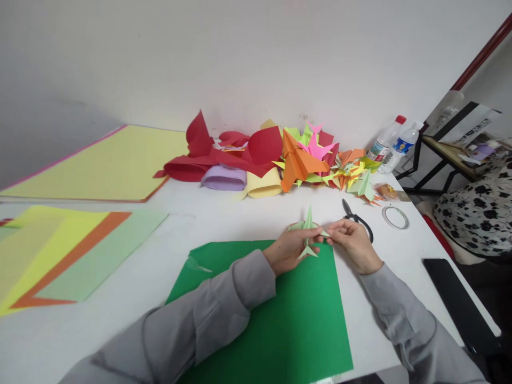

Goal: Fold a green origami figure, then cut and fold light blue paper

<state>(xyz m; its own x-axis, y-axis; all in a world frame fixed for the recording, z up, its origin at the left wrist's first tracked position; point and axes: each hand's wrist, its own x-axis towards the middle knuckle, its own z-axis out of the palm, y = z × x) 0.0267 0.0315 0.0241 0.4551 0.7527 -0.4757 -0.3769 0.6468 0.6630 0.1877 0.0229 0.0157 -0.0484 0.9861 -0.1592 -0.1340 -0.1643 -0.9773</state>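
Note:
Both hands pinch a small light-green folded paper figure (308, 224) above the far edge of a dark green paper sheet (280, 309) on the white table (208, 218). My left hand (288, 249) grips the figure from the left and below, fingers closed on it. From the right, my right hand (352, 242) holds its other side between thumb and fingers. Grey sleeves cover both arms.
A heap of folded paper figures and curled coloured sheets (272, 157) lies along the wall. Black scissors (356, 217) and a tape ring (395, 217) sit behind my right hand. Two water bottles (394, 144) stand at far right. Coloured sheets (68, 250) lie left; a dark flat object (456, 304) lies right.

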